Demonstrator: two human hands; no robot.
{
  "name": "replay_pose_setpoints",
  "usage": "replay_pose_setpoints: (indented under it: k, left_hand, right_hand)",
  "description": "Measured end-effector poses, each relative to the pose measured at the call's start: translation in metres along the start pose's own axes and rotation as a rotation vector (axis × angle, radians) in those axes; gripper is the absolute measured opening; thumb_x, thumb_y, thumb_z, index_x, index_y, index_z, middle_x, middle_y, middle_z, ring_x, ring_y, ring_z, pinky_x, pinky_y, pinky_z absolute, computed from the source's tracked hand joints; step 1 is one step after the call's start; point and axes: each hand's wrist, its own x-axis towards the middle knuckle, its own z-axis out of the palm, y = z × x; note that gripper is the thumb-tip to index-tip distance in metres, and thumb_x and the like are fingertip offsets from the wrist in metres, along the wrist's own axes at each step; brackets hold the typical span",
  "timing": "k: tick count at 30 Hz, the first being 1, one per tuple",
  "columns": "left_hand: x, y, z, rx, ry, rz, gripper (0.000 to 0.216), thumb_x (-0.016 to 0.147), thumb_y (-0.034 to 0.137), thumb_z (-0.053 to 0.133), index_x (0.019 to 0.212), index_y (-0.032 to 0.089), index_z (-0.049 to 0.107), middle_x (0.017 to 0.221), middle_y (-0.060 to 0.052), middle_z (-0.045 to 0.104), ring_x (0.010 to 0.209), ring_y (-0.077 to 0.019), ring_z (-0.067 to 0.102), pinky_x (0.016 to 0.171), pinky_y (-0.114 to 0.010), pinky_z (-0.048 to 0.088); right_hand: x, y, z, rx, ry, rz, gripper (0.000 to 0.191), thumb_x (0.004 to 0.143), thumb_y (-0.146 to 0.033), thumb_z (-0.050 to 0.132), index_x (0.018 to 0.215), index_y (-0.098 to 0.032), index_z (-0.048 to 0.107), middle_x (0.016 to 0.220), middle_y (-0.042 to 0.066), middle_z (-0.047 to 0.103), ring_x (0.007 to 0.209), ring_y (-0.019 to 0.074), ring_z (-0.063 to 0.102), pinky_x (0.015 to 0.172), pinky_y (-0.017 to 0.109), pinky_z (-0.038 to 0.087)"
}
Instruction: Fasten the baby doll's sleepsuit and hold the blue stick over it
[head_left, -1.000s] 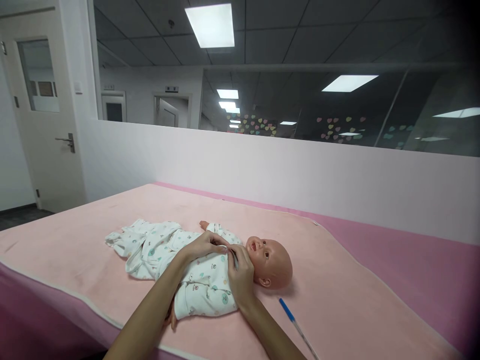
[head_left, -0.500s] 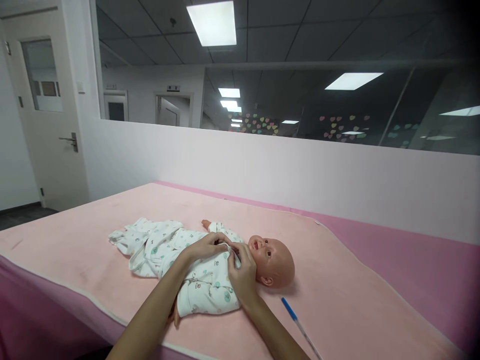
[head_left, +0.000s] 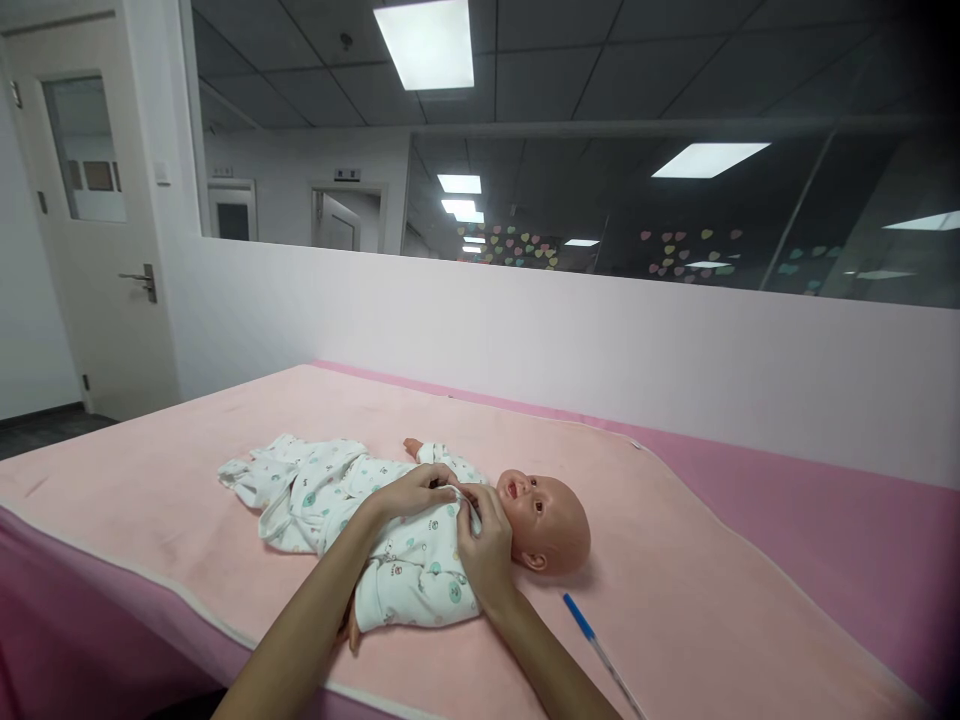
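The doll [head_left: 544,522] lies on its back on the pink blanket [head_left: 675,580], bald head to the right, face up, mouth open. It wears a white romper [head_left: 352,500] printed with small green and pastel figures, legs trailing off to the left. One bare doll hand sticks out on the far side, another on the near side. The romper bunches at the collar.

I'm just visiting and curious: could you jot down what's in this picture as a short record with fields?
Surface: pink blanket spread over a table
Doll: baby doll lying on its back, in a white printed romper
Left hand: on the doll's chest, pinching the romper near the collar
Right hand: at the collar, gripping the cloth
Nearby: blue pen beside the doll's head
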Motion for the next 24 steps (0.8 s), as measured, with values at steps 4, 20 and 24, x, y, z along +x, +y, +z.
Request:
replay_pose_setpoints:
  k: [4,20,24]
  left_hand:
    - [0.0002,-0.0031,-0.0004,-0.017,-0.020,0.014,0.027,0.074,0.036,0.054,0.088,0.013,0.060,0.078,-0.002,0.051,0.072,-0.0113,0.043,0.068,-0.023,0.036]
    - [0.0004,-0.0019,0.0005,-0.025,-0.011,0.022,0.025,0.075,0.035,0.055,0.086,0.013,0.058,0.077,-0.001,0.050,0.074,-0.0112,0.043,0.069,-0.023,0.036]
    - [0.0004,-0.0008,0.0019,-0.069,-0.011,0.039,0.023,0.074,0.033,0.055,0.083,0.012,0.058,0.076,-0.002,0.051,0.073,-0.0113,0.045,0.069,-0.023,0.036]
  right_hand:
    - [-0.0005,0.0007,0.0008,0.018,-0.010,-0.002,0.017,0.081,-0.014,0.041,0.091,-0.019,0.054,0.085,0.004,0.057,0.082,0.0149,0.054,0.073,0.029,0.046]
    - [-0.0021,0.0034,0.0023,0.052,-0.030,-0.005,0.024,0.083,-0.010,0.035,0.093,-0.020,0.054,0.091,0.005,0.056,0.088,0.0158,0.051,0.078,0.032,0.044]
    - [-0.0011,0.0030,0.0015,0.063,-0.032,-0.011,0.025,0.082,-0.009,0.034,0.093,-0.020,0.053,0.090,0.005,0.055,0.087,0.0165,0.051,0.076,0.032,0.044]
